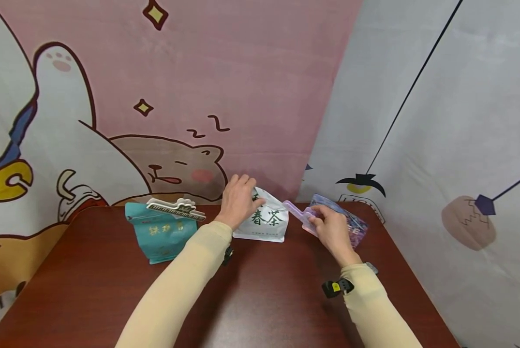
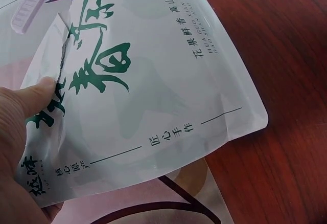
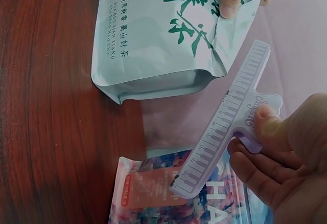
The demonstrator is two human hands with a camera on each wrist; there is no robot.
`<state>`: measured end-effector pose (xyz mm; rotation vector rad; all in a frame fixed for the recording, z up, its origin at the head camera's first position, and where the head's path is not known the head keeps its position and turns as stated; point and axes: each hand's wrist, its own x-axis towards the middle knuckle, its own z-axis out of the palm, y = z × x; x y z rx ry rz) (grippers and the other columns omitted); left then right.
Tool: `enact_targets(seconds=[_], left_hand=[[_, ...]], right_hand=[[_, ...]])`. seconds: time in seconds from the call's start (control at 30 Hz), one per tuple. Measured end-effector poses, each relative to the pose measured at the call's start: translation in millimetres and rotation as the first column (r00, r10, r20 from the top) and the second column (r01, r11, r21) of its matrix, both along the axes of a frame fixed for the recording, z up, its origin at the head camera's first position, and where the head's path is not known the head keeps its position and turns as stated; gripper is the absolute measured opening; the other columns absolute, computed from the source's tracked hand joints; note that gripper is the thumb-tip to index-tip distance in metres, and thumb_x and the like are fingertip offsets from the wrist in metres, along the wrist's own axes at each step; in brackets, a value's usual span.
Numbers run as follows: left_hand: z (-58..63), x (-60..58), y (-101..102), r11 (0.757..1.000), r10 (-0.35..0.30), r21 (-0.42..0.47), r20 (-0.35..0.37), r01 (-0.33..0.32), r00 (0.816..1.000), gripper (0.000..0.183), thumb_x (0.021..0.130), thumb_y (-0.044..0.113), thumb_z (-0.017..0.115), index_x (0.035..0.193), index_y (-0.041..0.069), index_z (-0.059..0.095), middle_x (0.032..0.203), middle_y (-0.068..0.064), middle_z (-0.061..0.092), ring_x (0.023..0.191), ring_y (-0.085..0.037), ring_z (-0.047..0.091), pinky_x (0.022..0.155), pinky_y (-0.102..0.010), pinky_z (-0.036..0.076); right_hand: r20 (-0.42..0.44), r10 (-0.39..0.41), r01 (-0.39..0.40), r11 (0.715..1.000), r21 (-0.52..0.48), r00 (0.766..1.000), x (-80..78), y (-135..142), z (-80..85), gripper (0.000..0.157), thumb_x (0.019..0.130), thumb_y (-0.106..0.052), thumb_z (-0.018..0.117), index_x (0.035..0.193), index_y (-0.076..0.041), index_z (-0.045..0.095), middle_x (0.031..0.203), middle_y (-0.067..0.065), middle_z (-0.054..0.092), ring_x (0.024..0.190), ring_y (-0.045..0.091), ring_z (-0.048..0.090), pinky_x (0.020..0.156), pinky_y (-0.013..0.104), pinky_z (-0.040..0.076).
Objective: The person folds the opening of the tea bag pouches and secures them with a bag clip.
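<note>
A white tea bag [image 1: 264, 220] with green Chinese lettering stands at the back middle of the table. My left hand [image 1: 239, 200] grips its upper part, the thumb pressed on the front near a crease, as the left wrist view shows on the bag [image 2: 153, 70]. In my right hand [image 1: 333, 233] is a lilac bag clip [image 1: 302, 216] with a piano-key pattern, pinched by its handle between thumb and fingers. The right wrist view has this clip [image 3: 225, 121] beside the white bag's folded top, its long jaws lying together.
On the left stands a teal tea bag [image 1: 164, 241] with a white piano-patterned clip [image 1: 177, 209] across its top. Behind my right hand is a colourful purple-blue bag [image 1: 357, 229]. A printed cloth [image 1: 260, 96] hangs along the back edge of the brown table [image 1: 268, 290].
</note>
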<state>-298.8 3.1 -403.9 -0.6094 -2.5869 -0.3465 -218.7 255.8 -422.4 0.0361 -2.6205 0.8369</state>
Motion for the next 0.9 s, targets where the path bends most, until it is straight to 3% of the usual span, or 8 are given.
enact_targets(seconds=[0.63,0.9], left_hand=[[-3.0,-3.1,-1.5,1.000,-0.012,0.019,-0.022,0.012,1.000,0.043,0.084,0.044,0.086,0.096,0.009,0.064,0.092,-0.005,0.059,0.088,-0.027,0.050,0.080,-0.037,0.044],[-2.5,-2.7,-1.0,1.000,-0.006,0.010,-0.017,0.007,1.000,0.044,0.084,0.045,0.085,0.095,0.008,0.063,0.093,-0.006,0.059,0.089,-0.027,0.050,0.081,-0.038,0.044]], right_hand=[[-0.040,-0.003,0.001,0.999,-0.034,0.999,-15.5,-11.1,1.8,0.014,0.092,-0.006,0.075,0.106,-0.005,0.079,0.093,0.016,0.077,0.079,0.032,0.065,0.072,0.047,0.050],[-0.002,-0.016,0.016,0.999,-0.048,1.000,-19.2,-17.1,7.5,0.011,0.094,-0.007,0.075,0.104,-0.006,0.079,0.095,0.016,0.077,0.082,0.032,0.065,0.074,0.047,0.054]])
